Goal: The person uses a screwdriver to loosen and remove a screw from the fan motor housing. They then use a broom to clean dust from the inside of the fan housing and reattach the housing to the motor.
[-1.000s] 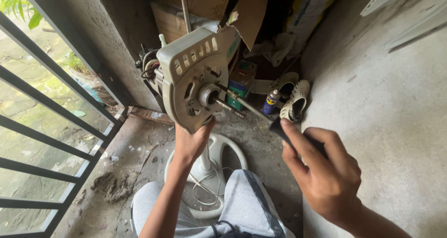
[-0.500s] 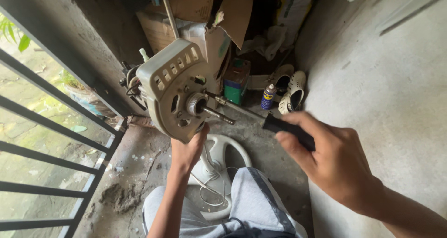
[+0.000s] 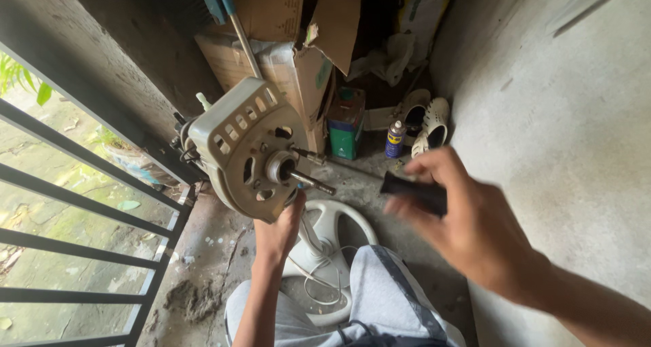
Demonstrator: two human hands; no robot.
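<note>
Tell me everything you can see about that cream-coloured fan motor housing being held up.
The fan motor housing is a rounded cream shell that looks like plastic, grimy, with rows of slotted vents along its rim and larger openings on its face. A metal shaft sticks out of a round hub at its centre, pointing toward the right hand. No blades or guard are fitted. Dark wiring and motor parts show behind its left edge. It stands tilted above the white round base, and the left hand grips its lower edge.

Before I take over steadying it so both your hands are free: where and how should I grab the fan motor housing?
Probably grip the fan motor housing by its lower edge, from below, where the left hand already holds it. The front face tilts toward the camera with the bare shaft sticking out, so keep your fingers off the centre. The right hand holds a black-handled tool nearby.
</note>
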